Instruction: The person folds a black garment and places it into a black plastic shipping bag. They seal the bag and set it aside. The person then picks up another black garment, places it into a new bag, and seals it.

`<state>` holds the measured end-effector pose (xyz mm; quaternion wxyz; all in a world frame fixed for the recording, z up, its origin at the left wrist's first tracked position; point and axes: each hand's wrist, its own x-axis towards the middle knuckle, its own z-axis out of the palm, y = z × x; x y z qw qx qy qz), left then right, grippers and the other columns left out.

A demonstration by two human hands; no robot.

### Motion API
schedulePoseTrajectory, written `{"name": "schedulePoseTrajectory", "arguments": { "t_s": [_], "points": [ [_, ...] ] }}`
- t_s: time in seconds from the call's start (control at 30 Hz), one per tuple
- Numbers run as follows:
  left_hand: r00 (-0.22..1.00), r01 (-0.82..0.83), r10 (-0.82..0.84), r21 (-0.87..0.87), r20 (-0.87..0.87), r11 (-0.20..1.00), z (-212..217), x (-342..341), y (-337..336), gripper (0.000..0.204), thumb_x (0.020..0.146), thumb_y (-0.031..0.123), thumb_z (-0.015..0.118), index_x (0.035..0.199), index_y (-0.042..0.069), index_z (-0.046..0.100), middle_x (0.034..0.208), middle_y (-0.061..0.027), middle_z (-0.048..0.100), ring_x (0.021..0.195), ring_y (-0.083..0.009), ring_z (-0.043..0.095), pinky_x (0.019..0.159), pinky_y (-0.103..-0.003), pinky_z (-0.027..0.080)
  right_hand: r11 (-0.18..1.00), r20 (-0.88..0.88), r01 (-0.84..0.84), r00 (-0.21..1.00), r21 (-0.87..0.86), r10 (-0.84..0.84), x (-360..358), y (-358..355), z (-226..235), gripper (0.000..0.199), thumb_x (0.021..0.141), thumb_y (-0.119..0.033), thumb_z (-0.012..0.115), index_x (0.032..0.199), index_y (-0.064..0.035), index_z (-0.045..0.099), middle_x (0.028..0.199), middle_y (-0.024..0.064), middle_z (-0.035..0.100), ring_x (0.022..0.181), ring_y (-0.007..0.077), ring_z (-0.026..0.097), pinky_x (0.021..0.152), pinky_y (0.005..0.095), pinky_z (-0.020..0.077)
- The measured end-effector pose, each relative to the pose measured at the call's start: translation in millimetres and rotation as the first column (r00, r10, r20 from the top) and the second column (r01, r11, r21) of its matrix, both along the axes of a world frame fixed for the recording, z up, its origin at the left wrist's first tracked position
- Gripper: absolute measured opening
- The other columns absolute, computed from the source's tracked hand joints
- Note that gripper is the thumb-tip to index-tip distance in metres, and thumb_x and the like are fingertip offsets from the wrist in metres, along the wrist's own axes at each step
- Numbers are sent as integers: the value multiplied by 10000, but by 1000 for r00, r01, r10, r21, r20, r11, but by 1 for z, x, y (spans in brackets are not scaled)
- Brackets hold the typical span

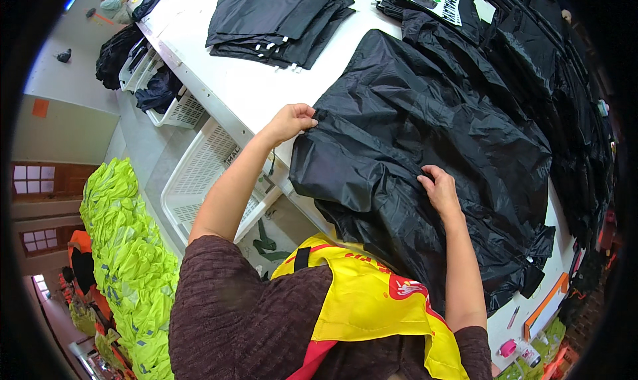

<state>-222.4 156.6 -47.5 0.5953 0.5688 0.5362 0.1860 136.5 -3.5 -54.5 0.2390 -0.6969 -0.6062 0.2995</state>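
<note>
A large piece of thin, shiny black garment [399,107] lies spread and wrinkled over the white table, hanging down over the near edge towards me. Its exact kind cannot be told. At its left edge my left hand [292,123] pinches the cloth between thumb and fingers. My right hand [441,190] rests on the middle of the garment, thumb and fingers loosely bent and a little apart, with no fold plainly gripped. Beyond the garment is a stack of folded black garments [269,14] with small white tags along its near edge.
More black garments [531,67] pile up on the right, near a printed package [432,0]. A white plastic basket [193,174] stands left below the white table [246,91]; another holds dark cloth [159,91]. Bright yellow-green garments [126,273] heap on the left. A pink-capped bottle [522,350] is lower right.
</note>
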Motion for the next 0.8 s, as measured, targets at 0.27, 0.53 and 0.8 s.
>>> {"name": "schedulePoseTrajectory", "arguments": {
  "t_s": [0.27,0.53,0.8],
  "points": [
    [935,10,52,174,-351,985,-14,21,1,269,754,110,697,981,-27,647,738,-33,617,635,-118,552,620,-251,459,997,78,-69,995,28,67,0,10,-6,234,792,-129,641,1005,-33,652,972,188,640,910,348,609,809,365,478],
    [913,-79,134,157,-384,984,-9,24,6,227,730,153,738,868,-17,676,663,-40,607,539,-123,520,528,-268,447,990,196,87,978,-112,-63,-7,21,10,216,770,-180,675,928,-35,654,935,190,642,895,352,608,780,401,472],
    [917,-89,93,27,-388,996,-19,17,20,202,691,137,769,789,-1,658,606,-57,586,465,-139,522,464,-287,451,896,192,105,981,-431,-23,0,46,37,237,717,-227,732,877,-63,672,872,141,662,868,307,623,760,394,473]
  ]
}}
